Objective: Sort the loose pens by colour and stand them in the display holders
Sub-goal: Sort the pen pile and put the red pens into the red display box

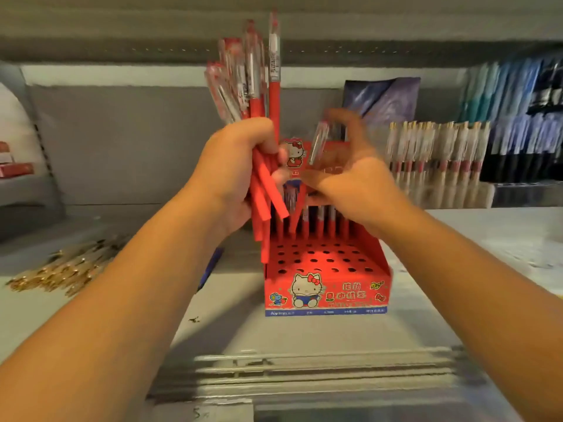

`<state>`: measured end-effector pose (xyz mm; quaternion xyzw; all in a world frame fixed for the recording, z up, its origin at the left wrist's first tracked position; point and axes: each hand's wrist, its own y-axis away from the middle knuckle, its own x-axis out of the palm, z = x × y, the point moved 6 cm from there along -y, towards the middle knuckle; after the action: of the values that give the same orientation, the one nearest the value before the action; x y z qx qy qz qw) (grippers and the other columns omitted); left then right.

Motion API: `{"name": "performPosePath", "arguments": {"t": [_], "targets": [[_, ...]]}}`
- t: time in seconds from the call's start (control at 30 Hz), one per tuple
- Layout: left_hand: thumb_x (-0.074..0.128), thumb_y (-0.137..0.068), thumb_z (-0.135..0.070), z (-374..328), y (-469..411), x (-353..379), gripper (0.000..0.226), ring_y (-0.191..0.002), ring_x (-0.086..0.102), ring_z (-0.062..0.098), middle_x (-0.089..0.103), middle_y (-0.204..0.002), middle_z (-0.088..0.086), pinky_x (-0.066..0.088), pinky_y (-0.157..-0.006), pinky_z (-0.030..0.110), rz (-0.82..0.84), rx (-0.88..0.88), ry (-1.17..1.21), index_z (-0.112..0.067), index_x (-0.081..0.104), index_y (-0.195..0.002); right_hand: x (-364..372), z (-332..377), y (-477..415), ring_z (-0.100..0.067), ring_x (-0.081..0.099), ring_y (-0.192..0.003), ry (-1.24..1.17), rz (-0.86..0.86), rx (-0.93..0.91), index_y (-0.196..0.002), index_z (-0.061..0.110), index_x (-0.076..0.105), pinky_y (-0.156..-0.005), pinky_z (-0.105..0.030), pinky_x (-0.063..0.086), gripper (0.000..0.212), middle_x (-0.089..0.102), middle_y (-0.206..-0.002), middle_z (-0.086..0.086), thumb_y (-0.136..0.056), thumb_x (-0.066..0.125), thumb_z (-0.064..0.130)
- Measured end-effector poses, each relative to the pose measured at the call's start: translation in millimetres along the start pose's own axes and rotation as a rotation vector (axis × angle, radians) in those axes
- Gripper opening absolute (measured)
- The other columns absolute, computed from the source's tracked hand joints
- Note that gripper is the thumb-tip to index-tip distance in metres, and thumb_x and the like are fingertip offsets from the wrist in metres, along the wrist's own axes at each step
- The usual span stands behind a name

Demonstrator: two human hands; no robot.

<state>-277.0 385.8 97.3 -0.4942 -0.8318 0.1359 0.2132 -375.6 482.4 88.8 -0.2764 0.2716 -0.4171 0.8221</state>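
Observation:
My left hand (234, 172) grips a bundle of red pens (259, 95), clear caps up, above and left of the red cartoon-cat display holder (327, 292). My right hand (350, 175) is blurred over the holder's back rows and pinches one clear-capped pen (318, 141) between thumb and fingers. Several red pens (323, 223) stand in the holder's rear holes. The front rows of holes hold nothing.
A heap of gold-tipped pens (61, 266) lies on the shelf at the left. Filled displays of pink-and-white pens (438, 153) and dark pens (524, 147) stand at the back right. A blue pen (211, 269) lies left of the holder. The upper shelf (274, 28) hangs close overhead.

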Motion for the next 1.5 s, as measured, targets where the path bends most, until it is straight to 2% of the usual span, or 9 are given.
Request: {"name": "performPosePath", "arguments": {"t": [0.1, 0.2, 0.27, 0.37, 0.57, 0.8, 0.97, 1.33, 1.5], "targets": [[0.037, -0.079, 0.001, 11.5, -18.3, -8.4, 0.023, -0.041, 0.035, 0.016, 0.044, -0.057, 0.005, 0.029, -0.038, 0.021, -0.114, -0.039, -0.066, -0.012, 0.04, -0.061, 12.8, -15.7, -21.0, -0.037, 0.07, -0.083, 0.094, 0.065, 0.024, -0.107, 0.049, 0.042, -0.059, -0.051, 0.061, 0.061, 0.068, -0.096, -0.012, -0.08, 0.077, 0.006], [0.04, -0.079, 0.004, 29.2, -28.6, -23.0, 0.026, -0.038, 0.038, 0.017, 0.046, -0.056, 0.008, 0.031, -0.037, 0.019, -0.204, -0.044, -0.13, -0.01, 0.045, -0.058, 20.6, -29.8, -33.2, -0.02, 0.068, -0.072, 0.329, 0.095, -0.082, -0.119, 0.046, 0.04, -0.063, -0.036, 0.056, 0.062, 0.068, -0.087, -0.004, -0.078, 0.078, 0.018], [0.042, -0.078, 0.004, 43.1, -30.5, -37.5, 0.026, -0.035, 0.04, 0.018, 0.046, -0.058, 0.011, 0.032, -0.038, 0.017, -0.273, -0.049, -0.172, -0.008, 0.048, -0.056, 26.5, -42.1, -33.8, -0.011, 0.062, -0.061, 0.361, 0.107, -0.114, -0.121, 0.048, 0.039, -0.057, -0.027, 0.047, 0.065, 0.064, -0.073, 0.003, -0.078, 0.076, 0.016], [0.041, -0.08, 0.004, 59.7, -32.8, -51.2, 0.023, -0.032, 0.041, 0.017, 0.048, -0.055, 0.008, 0.032, -0.037, 0.016, -0.301, -0.1, -0.164, -0.006, 0.048, -0.06, 33.8, -56.9, -28.3, -0.008, 0.06, -0.057, 0.352, 0.124, -0.152, -0.123, 0.049, 0.036, -0.061, -0.025, 0.046, 0.07, 0.063, -0.072, 0.006, -0.078, 0.075, 0.013], [0.041, -0.081, 0.003, 69.9, -39.3, -64.5, 0.017, -0.032, 0.041, 0.016, 0.049, -0.054, 0.006, 0.032, -0.036, 0.016, -0.264, -0.128, -0.111, -0.005, 0.046, -0.067, 32.2, -61.5, -25.9, -0.009, 0.063, -0.046, 0.266, 0.105, -0.141, -0.113, 0.056, 0.038, -0.051, -0.029, 0.054, 0.07, 0.062, -0.07, 0.002, -0.078, 0.077, 0.01], [0.046, -0.079, 0.005, 72.8, -41.8, -61.4, 0.017, -0.033, 0.042, 0.019, 0.051, -0.054, 0.011, 0.036, -0.036, 0.018, -0.175, -0.084, -0.125, -0.003, 0.051, -0.065, 50.0, -75.1, -14.9, -0.011, 0.066, -0.06, 0.45, 0.308, -0.069, -0.106, 0.039, 0.043, -0.067, -0.04, 0.057, 0.046, 0.069, -0.069, 0.001, -0.081, 0.075, 0.018], [0.051, -0.081, 0.002, 67.5, -41.4, -56.8, 0.019, -0.034, 0.044, 0.02, 0.055, -0.052, 0.01, 0.036, -0.038, 0.02, -0.085, -0.019, -0.143, -0.003, 0.056, -0.064, 43.8, -73.8, -16.0, -0.008, 0.063, -0.057, 0.381, 0.273, -0.048, -0.105, 0.037, 0.059, -0.067, -0.038, 0.057, 0.029, 0.071, -0.071, -0.001, -0.083, 0.07, 0.021], [0.058, -0.067, -0.01, 63.6, -39.6, -50.8, 0.015, -0.038, 0.045, 0.022, 0.058, -0.058, 0.012, 0.037, -0.041, 0.022, 0.018, 0.042, -0.216, -0.015, 0.064, -0.053, 39.9, -76.6, -13.9, -0.009, 0.071, -0.06, 0.356, 0.412, 0.019, -0.09, 0.054, 0.044, -0.055, -0.027, 0.054, 0.048, 0.073, -0.074, 0.01, -0.088, 0.067, 0.012], [0.059, -0.066, -0.011, 67.6, -39.3, -50.2, 0.019, -0.039, 0.046, 0.022, 0.06, -0.059, 0.012, 0.038, -0.043, 0.024, 0.05, 0.021, -0.281, -0.017, 0.065, -0.049, 32.7, -69.6, -13.1, -0.002, 0.065, -0.058, 0.372, 0.328, -0.028, -0.114, 0.051, 0.045, -0.053, -0.014, 0.045, 0.053, 0.072, -0.08, 0.011, -0.083, 0.067, 0.015]]}}
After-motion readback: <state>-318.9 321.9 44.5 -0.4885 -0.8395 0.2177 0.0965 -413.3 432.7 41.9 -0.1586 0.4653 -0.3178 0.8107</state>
